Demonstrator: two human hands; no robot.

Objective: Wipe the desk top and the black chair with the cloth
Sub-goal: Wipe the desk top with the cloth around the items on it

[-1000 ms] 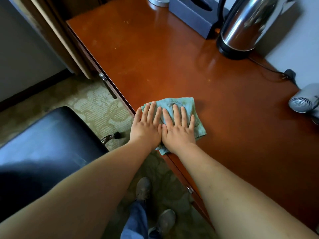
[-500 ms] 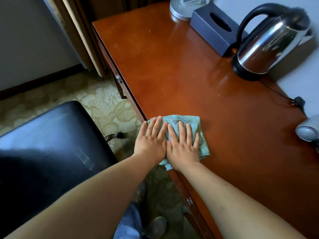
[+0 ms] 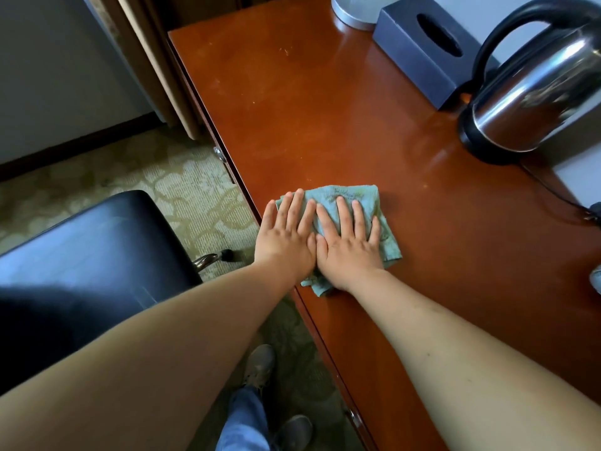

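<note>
The teal cloth (image 3: 353, 198) lies folded and flat on the glossy brown table (image 3: 325, 109), right at its near edge, one corner just reaching the lip. Both hands are down on it side by side, thumbs touching: the left hand (image 3: 285, 237) flat, fingers straight and spread, its outer edge hanging past the table edge; the right hand (image 3: 349, 242) flat too, fingers straight, pressing the cloth's middle. Neither hand curls around the fabric. To the left, well below the tabletop, sits the black chair (image 3: 91, 255), its seat shiny, apart from the table. Far across the table stand a steel kettle (image 3: 533, 102) on its black base, a dark tissue box (image 3: 419, 53) just beside it, and a round silver base (image 3: 354, 11) behind that.
</note>
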